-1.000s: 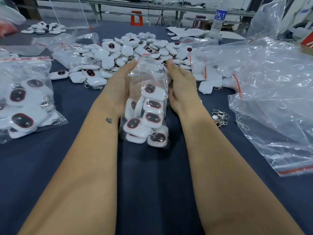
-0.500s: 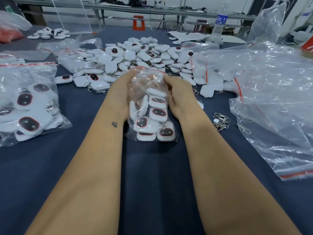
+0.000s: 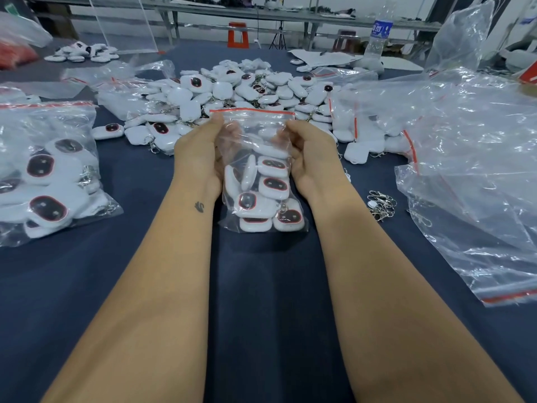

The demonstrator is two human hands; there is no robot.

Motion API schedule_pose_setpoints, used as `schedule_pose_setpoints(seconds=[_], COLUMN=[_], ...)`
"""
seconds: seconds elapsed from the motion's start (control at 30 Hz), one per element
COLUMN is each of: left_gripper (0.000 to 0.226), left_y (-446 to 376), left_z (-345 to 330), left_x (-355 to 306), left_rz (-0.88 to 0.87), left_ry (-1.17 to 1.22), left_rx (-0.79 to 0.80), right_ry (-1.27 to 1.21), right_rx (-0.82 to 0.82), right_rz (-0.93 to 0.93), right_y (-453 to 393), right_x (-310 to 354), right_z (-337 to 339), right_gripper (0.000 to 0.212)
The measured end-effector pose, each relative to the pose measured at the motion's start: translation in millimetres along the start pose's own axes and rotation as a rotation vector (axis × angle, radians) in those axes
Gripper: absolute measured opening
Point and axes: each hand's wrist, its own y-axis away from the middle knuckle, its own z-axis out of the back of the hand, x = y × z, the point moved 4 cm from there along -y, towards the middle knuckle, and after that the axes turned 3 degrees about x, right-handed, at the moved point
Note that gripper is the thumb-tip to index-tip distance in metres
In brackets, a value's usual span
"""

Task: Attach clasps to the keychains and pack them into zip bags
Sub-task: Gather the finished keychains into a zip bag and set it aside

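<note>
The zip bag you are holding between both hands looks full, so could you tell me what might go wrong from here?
1. The zip bag is packed high with keychains, so its red zip strip may not close fully.
2. The left hand and right hand grip only the sides; tipping it could spill keychains.
3. Metal clasps inside could snag or pierce the thin plastic.

Clear, thin, glossy plastic for the zip bag [image 3: 255,158] at centre frame, creased and catching light, with a red strip along its top. Smooth white plastic with dark, shiny oval faces for the keychains [image 3: 232,91] heaped at upper centre. Bright, polished metal for the clasps [image 3: 381,205] at right of centre. Matt navy cloth over the table [image 3: 261,301], finely woven. Same crinkled, shiny film for the loose bags [image 3: 465,158] at right. Transparent plastic for the bottle [image 3: 379,36] at upper right.
</note>
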Motion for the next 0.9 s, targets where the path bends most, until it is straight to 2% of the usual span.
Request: schedule_pose_setpoints(seconds=[0.13,0.23,0.33,0.53,0.7,0.9], left_gripper=[0.016,0.008,0.009,0.003,0.013,0.011], left_y=[0,1,3,5,7,10], left_z=[0,1,0,-1,-3,-6], left_x=[2,2,0,0,0,-1], left_rz=[0.037,0.028,0.001,-0.012,-0.028,-0.009], left_ry=[0.037,0.045,0.065,0.071,0.035,0.044], left_rx=[-0.012,-0.046,-0.077,-0.075,-0.044,-0.021], right_ry=[0.019,0.032,0.061,0.078,0.171,0.132], right_rx=[-0.022,-0.021,-0.044,-0.030,-0.009,-0.039], right_rz=[0.034,0.080,0.118,0.119,0.113,0.125], right_y=[1,3,3,1,1,3], right_x=[1,2,2,1,-2,1], right_z=[2,2,1,1,-3,-1], right_gripper=[0.014,0.017,0.021,0.018,0.020,0.023])
